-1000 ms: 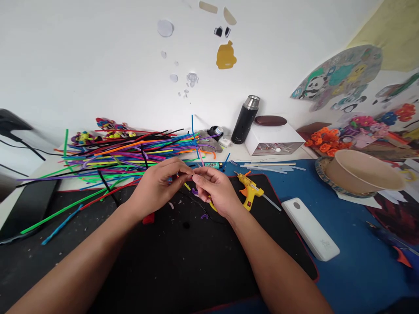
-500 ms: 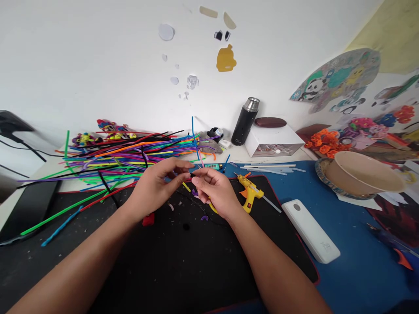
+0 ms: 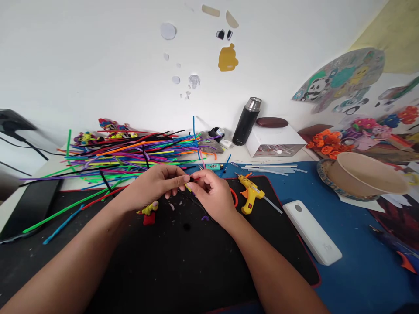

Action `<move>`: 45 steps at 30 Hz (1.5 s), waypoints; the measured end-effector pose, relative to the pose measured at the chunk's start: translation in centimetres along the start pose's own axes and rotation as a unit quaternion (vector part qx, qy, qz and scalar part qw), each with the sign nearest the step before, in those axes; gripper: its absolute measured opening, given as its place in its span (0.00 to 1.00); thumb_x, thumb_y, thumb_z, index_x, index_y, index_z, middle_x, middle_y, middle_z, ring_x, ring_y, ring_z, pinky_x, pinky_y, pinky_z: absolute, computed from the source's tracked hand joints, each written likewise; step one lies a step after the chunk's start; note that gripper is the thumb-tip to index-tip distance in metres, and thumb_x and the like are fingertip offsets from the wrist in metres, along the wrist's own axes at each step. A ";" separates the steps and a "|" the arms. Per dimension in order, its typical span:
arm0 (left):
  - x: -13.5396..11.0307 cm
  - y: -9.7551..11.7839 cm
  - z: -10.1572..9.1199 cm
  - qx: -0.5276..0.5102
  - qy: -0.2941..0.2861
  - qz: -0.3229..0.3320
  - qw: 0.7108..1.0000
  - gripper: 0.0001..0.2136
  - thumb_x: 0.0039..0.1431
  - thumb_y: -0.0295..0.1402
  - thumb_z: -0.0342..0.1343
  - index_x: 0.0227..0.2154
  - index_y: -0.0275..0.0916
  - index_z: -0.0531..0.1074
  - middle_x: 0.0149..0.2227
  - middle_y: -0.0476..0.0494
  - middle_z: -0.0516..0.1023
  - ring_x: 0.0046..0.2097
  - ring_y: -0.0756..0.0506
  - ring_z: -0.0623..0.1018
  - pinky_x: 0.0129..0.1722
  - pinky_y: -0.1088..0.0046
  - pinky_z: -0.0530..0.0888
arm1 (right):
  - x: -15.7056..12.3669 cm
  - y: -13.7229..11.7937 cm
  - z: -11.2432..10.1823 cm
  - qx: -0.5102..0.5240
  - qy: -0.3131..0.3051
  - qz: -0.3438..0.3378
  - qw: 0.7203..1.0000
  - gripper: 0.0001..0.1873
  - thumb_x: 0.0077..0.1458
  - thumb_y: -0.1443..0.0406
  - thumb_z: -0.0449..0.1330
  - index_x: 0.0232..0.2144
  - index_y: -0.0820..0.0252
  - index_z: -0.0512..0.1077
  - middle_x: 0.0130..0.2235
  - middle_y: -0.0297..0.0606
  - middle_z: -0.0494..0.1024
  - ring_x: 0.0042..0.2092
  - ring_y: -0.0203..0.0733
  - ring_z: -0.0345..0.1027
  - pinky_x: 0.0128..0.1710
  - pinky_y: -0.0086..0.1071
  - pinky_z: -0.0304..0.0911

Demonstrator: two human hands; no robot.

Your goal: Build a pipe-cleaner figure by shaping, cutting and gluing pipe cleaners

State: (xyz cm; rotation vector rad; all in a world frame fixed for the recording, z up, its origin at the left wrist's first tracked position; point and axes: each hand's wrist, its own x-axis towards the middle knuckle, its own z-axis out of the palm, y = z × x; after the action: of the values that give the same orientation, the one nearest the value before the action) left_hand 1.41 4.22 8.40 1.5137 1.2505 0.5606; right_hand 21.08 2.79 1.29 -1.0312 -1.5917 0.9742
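My left hand [image 3: 160, 185] is closed in a pinch, thumb against fingers, on a small black pipe cleaner piece [image 3: 191, 179]. Facing it, my right hand [image 3: 213, 195] pinches the same piece from the other side, so most of it is hidden. Just below the fingertips a bit of yellow [image 3: 189, 187] shows. Behind the right hand's edge curves a red loop [image 3: 235, 198], its other end out of sight. Under my left wrist a small yellow fuzzy figure [image 3: 150, 209] lies by a red fuzzy block [image 3: 149, 219] on the black mat [image 3: 183, 266].
A heap of coloured pipe cleaners [image 3: 131, 150] lies along the back left. To the right are a yellow glue gun [image 3: 251, 193], a white power bank [image 3: 312, 232], glue sticks [image 3: 271, 169] and a beige bowl [image 3: 369, 174]. A black flask [image 3: 247, 122] stands by the wall.
Both hands have shifted slightly lower and turned. The yellow figure now shows beside the red block. Near the right hand a red loop appears where a yellow curve showed before.
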 end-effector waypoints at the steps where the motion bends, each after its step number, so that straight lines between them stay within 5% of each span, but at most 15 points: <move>1: 0.0 -0.1 0.0 -0.005 -0.005 -0.003 1.000 0.24 0.55 0.58 0.67 0.30 0.38 0.78 0.23 0.50 0.73 0.23 0.51 0.70 0.19 0.79 0.63 | 0.0 0.0 0.0 -0.008 0.001 -0.004 1.000 0.08 0.62 0.59 0.67 0.40 0.55 0.77 0.25 0.27 0.71 0.26 0.35 0.64 0.29 0.31 0.60; 12: 0.4 -0.7 -0.5 -0.058 -0.040 -0.030 0.997 0.21 0.49 0.52 0.73 0.25 0.38 0.78 0.23 0.49 0.73 0.24 0.52 0.68 0.20 0.80 0.62 | -0.2 0.1 -0.2 -0.048 -0.038 -0.026 0.998 0.12 0.65 0.59 0.66 0.50 0.52 0.80 0.27 0.28 0.73 0.27 0.36 0.63 0.29 0.31 0.60; 24: 0.5 -0.6 -0.1 -0.069 -0.019 -0.047 0.996 0.20 0.46 0.52 0.75 0.26 0.37 0.81 0.24 0.48 0.77 0.24 0.52 0.68 0.20 0.80 0.61 | -0.1 0.1 -0.1 0.004 -0.024 -0.004 1.000 0.09 0.64 0.57 0.67 0.41 0.55 0.79 0.27 0.29 0.72 0.27 0.36 0.64 0.28 0.31 0.59; 39: 0.5 -0.8 -0.2 -0.059 -0.027 -0.053 0.996 0.23 0.46 0.55 0.74 0.24 0.38 0.79 0.23 0.48 0.74 0.24 0.51 0.68 0.20 0.79 0.61 | -0.1 0.0 -0.2 -0.002 -0.045 -0.001 0.999 0.12 0.64 0.57 0.68 0.47 0.53 0.78 0.27 0.28 0.72 0.27 0.36 0.64 0.29 0.32 0.60; 45: 0.5 -0.5 0.0 -0.056 -0.025 -0.052 0.997 0.25 0.44 0.58 0.73 0.25 0.37 0.79 0.24 0.47 0.75 0.25 0.51 0.68 0.21 0.78 0.62 | -0.2 0.0 -0.2 -0.009 -0.035 -0.005 0.999 0.08 0.64 0.58 0.67 0.41 0.55 0.78 0.26 0.27 0.72 0.26 0.35 0.62 0.28 0.31 0.58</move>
State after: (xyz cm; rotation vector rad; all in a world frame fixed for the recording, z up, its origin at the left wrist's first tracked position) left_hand 1.38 4.65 7.87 1.3544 1.2313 0.5127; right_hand 21.31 2.66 1.32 -1.0095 -1.6636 0.9996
